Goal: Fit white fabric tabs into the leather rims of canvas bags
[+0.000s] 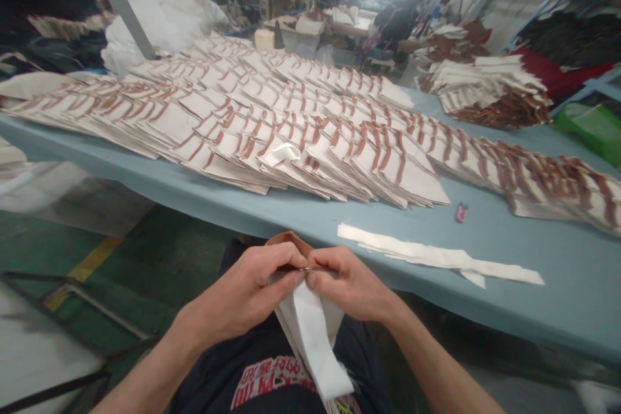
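My left hand [252,288] and my right hand [347,284] meet in front of my chest, both pinched on the top edge of a white cloth bag [313,336] with a brown handle strap [291,242]. The bag hangs down over my dark shirt. The fingertips of the two hands touch at the bag's rim. A small thin thing seems to sit between the fingers; I cannot make it out. Just beyond the hands runs the near edge of a blue-grey table [533,310].
Long overlapping rows of white bags with brown handles [291,123] cover the table. White cloth strips [436,255] and a small pink tool [460,212] lie near the front edge. More stacks [490,90] sit at the far right. Green floor lies to the left.
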Demonstrator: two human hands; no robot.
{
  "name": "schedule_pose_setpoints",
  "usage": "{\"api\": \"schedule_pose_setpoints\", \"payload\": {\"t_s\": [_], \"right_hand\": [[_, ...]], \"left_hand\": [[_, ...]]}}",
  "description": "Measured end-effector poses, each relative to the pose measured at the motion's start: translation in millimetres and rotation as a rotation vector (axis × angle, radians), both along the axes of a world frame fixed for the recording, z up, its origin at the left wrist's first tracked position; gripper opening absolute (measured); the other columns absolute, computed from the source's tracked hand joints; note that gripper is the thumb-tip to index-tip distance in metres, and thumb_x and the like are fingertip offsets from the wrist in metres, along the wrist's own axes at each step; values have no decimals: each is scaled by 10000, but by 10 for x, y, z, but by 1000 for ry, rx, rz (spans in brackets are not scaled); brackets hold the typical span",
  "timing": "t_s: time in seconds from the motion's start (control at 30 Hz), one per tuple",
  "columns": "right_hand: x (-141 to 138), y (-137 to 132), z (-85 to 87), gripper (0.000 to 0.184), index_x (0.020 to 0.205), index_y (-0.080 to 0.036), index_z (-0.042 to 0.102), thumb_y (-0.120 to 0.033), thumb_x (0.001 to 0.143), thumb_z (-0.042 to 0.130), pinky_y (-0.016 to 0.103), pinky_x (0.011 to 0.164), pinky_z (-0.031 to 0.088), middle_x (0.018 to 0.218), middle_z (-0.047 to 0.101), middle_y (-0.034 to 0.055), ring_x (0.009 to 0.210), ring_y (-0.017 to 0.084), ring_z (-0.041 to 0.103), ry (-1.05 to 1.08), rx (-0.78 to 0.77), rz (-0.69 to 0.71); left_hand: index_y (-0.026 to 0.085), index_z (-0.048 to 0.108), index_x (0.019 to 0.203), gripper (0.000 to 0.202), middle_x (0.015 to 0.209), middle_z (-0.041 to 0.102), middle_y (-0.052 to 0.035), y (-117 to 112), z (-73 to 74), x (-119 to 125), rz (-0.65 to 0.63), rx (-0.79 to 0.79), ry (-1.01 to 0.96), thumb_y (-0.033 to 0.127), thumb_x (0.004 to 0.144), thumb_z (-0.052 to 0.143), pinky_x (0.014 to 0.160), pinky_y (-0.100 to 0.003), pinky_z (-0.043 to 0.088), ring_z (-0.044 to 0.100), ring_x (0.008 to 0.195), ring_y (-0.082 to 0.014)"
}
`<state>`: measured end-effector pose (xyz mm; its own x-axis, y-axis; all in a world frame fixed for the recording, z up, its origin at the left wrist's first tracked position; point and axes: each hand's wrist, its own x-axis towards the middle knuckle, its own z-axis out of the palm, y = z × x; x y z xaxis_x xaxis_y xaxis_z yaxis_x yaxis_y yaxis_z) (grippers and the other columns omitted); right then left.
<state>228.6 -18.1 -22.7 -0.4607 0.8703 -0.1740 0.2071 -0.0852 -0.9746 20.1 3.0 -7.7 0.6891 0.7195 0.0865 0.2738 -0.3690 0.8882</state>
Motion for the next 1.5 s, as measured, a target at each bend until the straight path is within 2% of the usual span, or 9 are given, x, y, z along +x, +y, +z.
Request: {"api": "schedule_pose_setpoints", "payload": {"t_s": [0.33,0.5,0.8,0.9,1.0,1.07,1.13,1.3,1.5], "right_hand": [[-116,-119,-138,241,648,-206,455,-350,758,614,222,504,245,585,386,-65,532,85,301,277,-184,-170],[-129,-155,-189,289,687,-195,514,-427,712,684,215,458,239,571,454,-63,469,76,331,394,-345,-181],[-174,-146,-221,287,694,-193,519,-444,764,640,212,477,254,580,460,-56,502,85,350,299,-317,-188],[-186,-153,-183,325,675,-204,468,-460,794,628,219,495,243,593,407,-64,529,85,316,252,-241,-163],[-194,-165,-121,348,641,-213,406,-428,845,589,232,518,231,610,346,-64,564,91,282,175,-67,-149],[-193,-173,-74,303,648,-206,428,-365,872,559,240,533,244,621,362,-57,579,97,304,102,63,-120],[-184,-180,-26,216,683,-195,487,-289,870,540,242,539,258,628,408,-53,575,98,338,20,180,-76],[-123,-186,72,154,688,-203,493,-193,841,515,256,542,243,610,417,-60,534,92,361,-200,436,-22],[-31,-224,158,210,662,-221,396,-148,833,493,267,553,244,591,428,-50,526,102,391,-361,610,-11]], "left_hand": [[156,650,1045,203,928,727,-51,-31,-16,-11,-91,429,60,127,1070,451,771,-243,497,679,849,-163],[151,628,1148,228,1002,727,-84,-47,20,-54,-137,503,115,101,1059,425,801,-255,555,703,907,-185],[126,587,1264,283,995,720,-100,-80,-71,-94,-131,632,195,107,1065,387,769,-283,578,718,899,-214],[143,618,1217,267,978,728,-87,-116,-95,-122,-114,563,188,120,1064,401,762,-283,563,714,876,-208],[189,632,1177,211,1068,752,-61,-135,-42,-168,-63,374,138,165,1065,456,846,-263,530,714,955,-185],[217,627,1206,218,1104,751,-32,-127,19,-199,-44,239,119,188,1071,458,858,-236,500,702,978,-161],[218,643,1166,242,1017,738,-8,-104,77,-215,-34,158,129,213,1086,415,805,-223,470,674,895,-142],[188,568,817,357,791,611,12,-44,159,-143,-61,89,160,279,1094,362,698,-235,394,523,732,-136],[197,482,768,353,737,512,42,-27,188,-37,-142,68,194,283,1092,372,656,-242,341,454,687,-126]]}}
